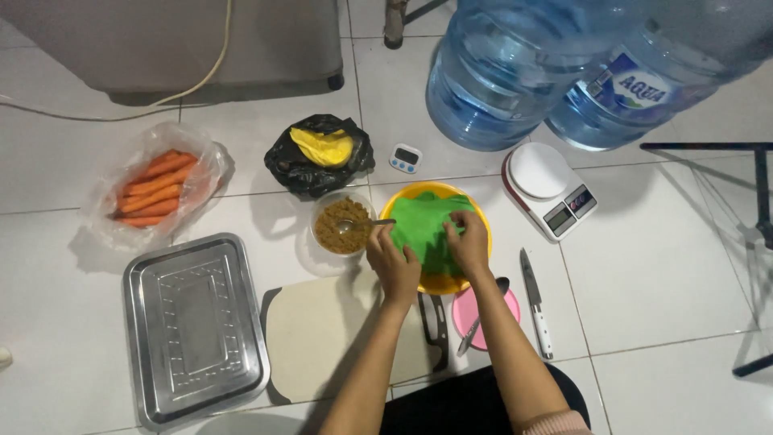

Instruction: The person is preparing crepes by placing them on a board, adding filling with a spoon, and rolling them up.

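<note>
You have one camera, worn on your head. It looks almost straight down at the floor [660,274] from close above, your arms reaching in from below.

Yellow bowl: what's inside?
Green sheets fill the yellow bowl; left hand and right hand rest on them. Anything beneath the sheets is covered.

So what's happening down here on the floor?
A person sits on the tiled floor with both hands, left hand and right hand, on green sheets lying in a yellow bowl. Beside it stands a clear bowl of brown crumbs with a spoon in it. A cutting board, steel tray, knife and bagged carrots lie around.
</note>
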